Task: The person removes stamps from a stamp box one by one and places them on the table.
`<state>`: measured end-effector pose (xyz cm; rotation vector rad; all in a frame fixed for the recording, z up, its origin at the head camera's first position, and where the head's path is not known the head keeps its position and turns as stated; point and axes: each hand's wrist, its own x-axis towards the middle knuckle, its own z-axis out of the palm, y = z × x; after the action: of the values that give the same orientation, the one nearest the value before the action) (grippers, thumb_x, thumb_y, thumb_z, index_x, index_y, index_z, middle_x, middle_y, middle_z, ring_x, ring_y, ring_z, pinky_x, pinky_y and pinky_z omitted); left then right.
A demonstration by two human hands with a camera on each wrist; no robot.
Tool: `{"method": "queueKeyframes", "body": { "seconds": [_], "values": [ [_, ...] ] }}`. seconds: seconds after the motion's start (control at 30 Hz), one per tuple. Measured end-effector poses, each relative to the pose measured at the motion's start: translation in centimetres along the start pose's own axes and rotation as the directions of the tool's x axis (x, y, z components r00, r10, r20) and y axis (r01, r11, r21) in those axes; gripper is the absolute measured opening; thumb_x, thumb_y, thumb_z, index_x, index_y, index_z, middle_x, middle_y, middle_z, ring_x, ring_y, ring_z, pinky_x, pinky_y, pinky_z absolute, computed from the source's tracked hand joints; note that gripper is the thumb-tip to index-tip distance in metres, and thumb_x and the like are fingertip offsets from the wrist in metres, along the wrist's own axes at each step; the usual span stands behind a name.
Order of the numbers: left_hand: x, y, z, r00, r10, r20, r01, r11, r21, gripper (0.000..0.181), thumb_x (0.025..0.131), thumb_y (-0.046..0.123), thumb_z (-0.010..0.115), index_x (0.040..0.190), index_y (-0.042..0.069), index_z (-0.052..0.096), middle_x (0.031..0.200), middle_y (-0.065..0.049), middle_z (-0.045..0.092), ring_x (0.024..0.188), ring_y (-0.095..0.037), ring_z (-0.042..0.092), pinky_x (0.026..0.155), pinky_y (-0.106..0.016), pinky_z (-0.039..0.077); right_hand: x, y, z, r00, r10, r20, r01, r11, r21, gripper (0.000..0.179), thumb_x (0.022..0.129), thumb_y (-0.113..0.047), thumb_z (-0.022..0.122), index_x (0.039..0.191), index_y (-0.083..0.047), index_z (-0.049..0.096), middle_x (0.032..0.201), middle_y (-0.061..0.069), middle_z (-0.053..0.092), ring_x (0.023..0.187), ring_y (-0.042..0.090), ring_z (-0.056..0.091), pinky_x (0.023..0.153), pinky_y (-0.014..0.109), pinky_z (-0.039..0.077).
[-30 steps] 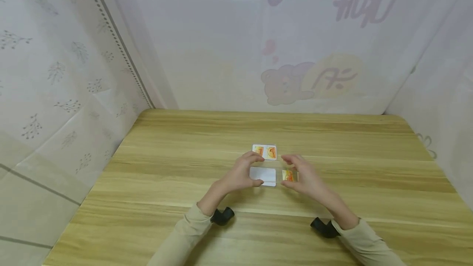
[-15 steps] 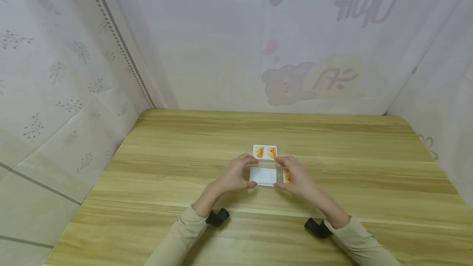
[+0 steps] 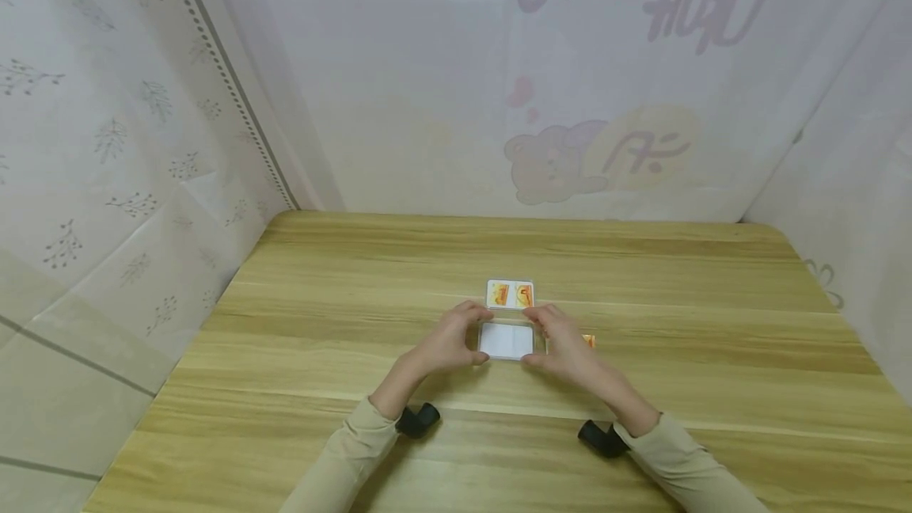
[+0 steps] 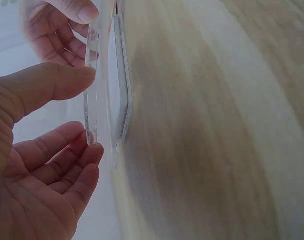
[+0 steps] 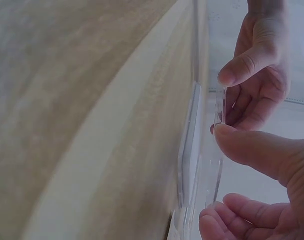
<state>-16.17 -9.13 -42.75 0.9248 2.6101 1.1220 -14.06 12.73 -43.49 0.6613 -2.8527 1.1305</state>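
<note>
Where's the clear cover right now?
In the left wrist view, the clear cover is left of centre, held between the left hand and right hand, just above the white panel.

I see soft, even light in the head view; the pale cloth (image 3: 399,85) looks washed out, and the printed card (image 3: 511,294) is too small for me to read. A faint shadow falls on the surface (image 3: 677,283) beside the left sleeve (image 3: 342,457). My left wrist view is hazy, with a broad, blurred shadow and glints along the clear cover (image 4: 90,117). My right wrist view looks dimmer, the surface smeared.
</note>
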Motion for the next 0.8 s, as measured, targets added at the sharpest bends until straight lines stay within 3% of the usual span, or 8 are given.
{"method": "queueKeyframes", "body": {
  "seconds": [0.8],
  "values": [
    [0.35, -0.56, 0.40, 0.999, -0.024, 0.029, 0.024, 1.000, -0.002, 0.053, 0.067, -0.003, 0.078, 0.116, -0.009, 0.056, 0.121, -0.017, 0.054, 0.115, -0.033, 0.049, 0.101, -0.045, 0.038, 0.55, -0.35, 0.28, 0.997, 0.062, 0.052, -0.060, 0.997, -0.047, 0.065, 0.064, -0.005, 0.084, 0.119, 0.010, 0.053, 0.108, 0.017, 0.056, 0.096, 0.028, 0.055, 0.083, 0.039, 0.049]
  ]
}}
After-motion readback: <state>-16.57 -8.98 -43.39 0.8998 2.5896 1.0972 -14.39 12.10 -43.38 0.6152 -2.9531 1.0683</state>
